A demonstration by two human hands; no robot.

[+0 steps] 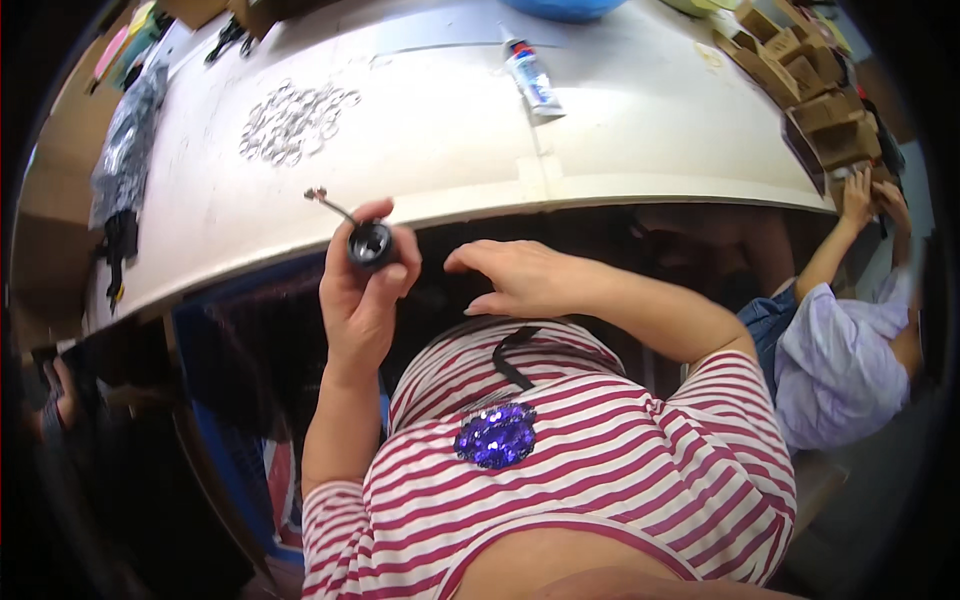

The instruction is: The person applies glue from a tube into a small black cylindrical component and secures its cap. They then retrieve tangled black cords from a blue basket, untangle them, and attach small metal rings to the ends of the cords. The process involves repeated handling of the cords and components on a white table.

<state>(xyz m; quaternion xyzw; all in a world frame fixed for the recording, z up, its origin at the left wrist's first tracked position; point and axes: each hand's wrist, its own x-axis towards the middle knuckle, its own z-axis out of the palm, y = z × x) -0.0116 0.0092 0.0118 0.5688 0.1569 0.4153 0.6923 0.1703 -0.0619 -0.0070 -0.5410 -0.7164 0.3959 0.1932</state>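
My left hand is closed around a small black round part with a dark hollow in its face. From behind it a short thin cable sticks out up and left, ending in a small reddish-metallic tip. My right hand hovers a little to the right, apart from the part, thumb and index finger spread with nothing seen between them. Both hands are in front of the white table's near edge. Beyond the left hand, on the table, lies a loose pile of small silvery rings.
A blue and white tube lies toward the far side. Plastic-wrapped dark items line the left edge. Small cardboard boxes stand at the right, where another person's hands are at work. A blue basin shows at the top.
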